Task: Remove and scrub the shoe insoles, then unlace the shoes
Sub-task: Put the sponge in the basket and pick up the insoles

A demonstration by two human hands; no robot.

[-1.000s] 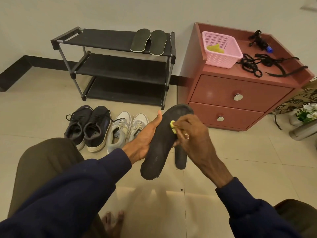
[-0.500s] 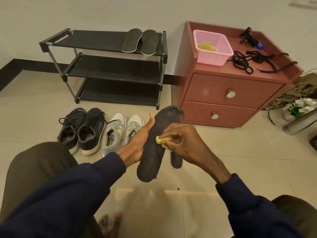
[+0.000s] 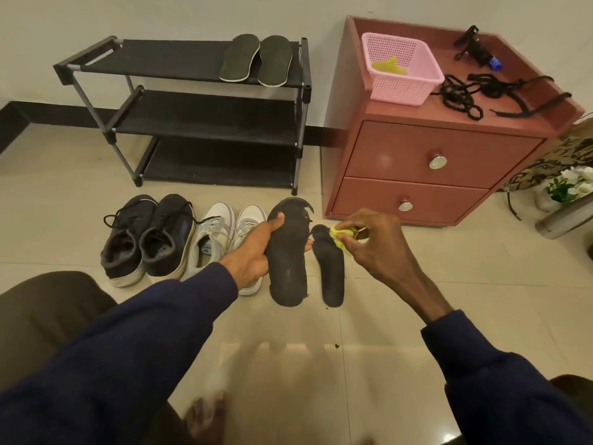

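My left hand (image 3: 256, 252) grips a worn black insole (image 3: 288, 252) upright above the floor, thumb across its upper part. A second black insole (image 3: 330, 271) lies flat on the tiles just to its right. My right hand (image 3: 372, 242) pinches a small yellow-green scrub cloth (image 3: 340, 236), held off the gripped insole and over the top of the one on the floor. A pair of black laced sneakers (image 3: 147, 239) and a pair of white sneakers (image 3: 221, 239) stand in a row at the left. Two dark insoles (image 3: 256, 59) rest on the rack's top shelf.
A black three-tier shoe rack (image 3: 199, 117) stands against the wall. Beside it is a red two-drawer cabinet (image 3: 426, 162) carrying a pink basket (image 3: 401, 72) with a yellow cloth, loose black laces (image 3: 475, 94) and a small black device. A flower vase (image 3: 568, 200) lies at the far right.
My right hand with the cloth has lifted off the held insole and moved right. The insole in my left hand has dropped lower and turned more upright.
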